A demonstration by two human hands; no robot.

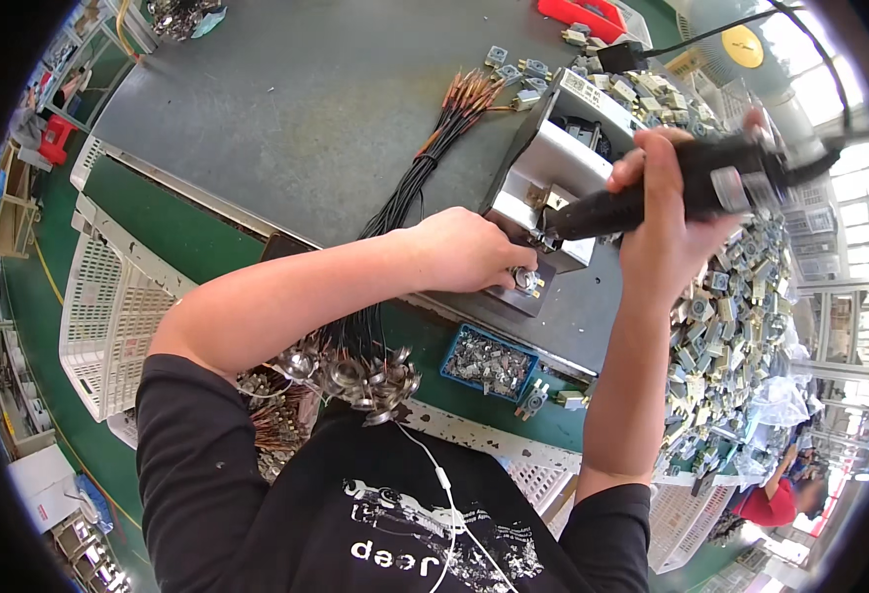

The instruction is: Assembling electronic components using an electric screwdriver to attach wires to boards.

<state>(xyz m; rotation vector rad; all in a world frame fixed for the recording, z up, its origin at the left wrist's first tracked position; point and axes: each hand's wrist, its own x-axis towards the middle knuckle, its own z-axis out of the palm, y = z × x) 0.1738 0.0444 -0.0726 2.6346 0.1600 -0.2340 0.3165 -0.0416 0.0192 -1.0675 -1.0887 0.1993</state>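
My right hand (664, 212) is wrapped round a black corded electric screwdriver (716, 178), which lies nearly level with its nose pointing left. The nose reaches the front of a silver metal box-shaped fixture (563, 163). My left hand (466, 252) is closed in a pinch at the fixture's front, just below the screwdriver's nose. Between its fingertips is a small round metal part with prongs (526, 282), partly hidden by the fingers. A bundle of black wires with orange-brown ends (444, 128) runs under my left forearm.
A blue tray of small metal parts (489, 364) sits at the table's near edge. Round metal pieces (355, 376) hang from the wires beside my body. Many pale block-shaped parts (741, 316) are heaped at the right. A red bin (583, 15) stands at the back; a person (771, 502) is at lower right.
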